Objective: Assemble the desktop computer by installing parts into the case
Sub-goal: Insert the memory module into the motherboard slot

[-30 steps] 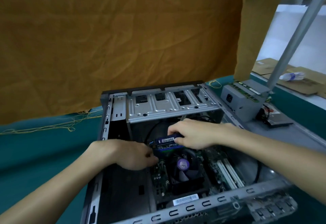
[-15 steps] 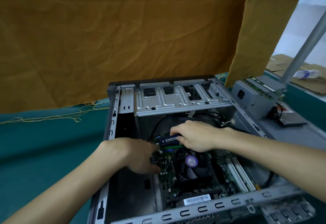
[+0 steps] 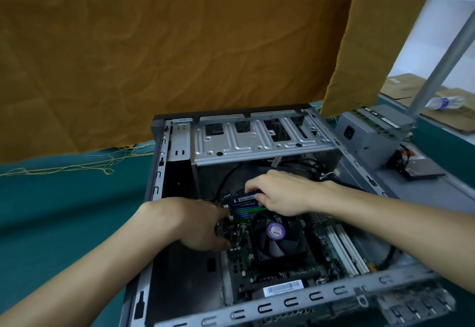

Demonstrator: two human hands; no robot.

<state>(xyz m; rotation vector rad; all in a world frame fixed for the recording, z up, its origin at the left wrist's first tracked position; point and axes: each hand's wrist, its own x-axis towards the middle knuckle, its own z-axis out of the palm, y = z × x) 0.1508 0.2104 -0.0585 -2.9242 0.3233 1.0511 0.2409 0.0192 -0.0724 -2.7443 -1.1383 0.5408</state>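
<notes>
On the teal tabletop (image 3: 64,198) lies one open computer case (image 3: 257,308), its side panel off and its inside facing up. Two bare hands reach into it. One blue memory stick (image 3: 243,199) sits in the upper middle of the motherboard (image 3: 239,257), just above the single black cooler fan (image 3: 279,239) with its purple centre label. Its long axis runs left to right across the case, parallel to the silver drive cage (image 3: 257,141) at the far end, and it stands on its long edge with its labelled face towards me. Below it I count a few coloured slot strips, green and blue, though blur keeps me from an exact number. The right hand (image 3: 282,193) comes in from the right, fingers curled over the stick's right end and top edge, grasping it. The left hand (image 3: 200,223) comes from the lower left with fingers bent, one fingertip reaching to the stick's left end by the slot; whether it pinches anything I cannot tell. Two white expansion slots (image 3: 344,249) run side by side on the board's right part, and one barcode sticker (image 3: 282,288) lies near the front edge. Outside the case, to the right, one grey power supply (image 3: 367,136) rests on the tabletop, with one flat dark drive (image 3: 421,172) just beside it. One mustard cloth (image 3: 167,51) hangs behind.
</notes>
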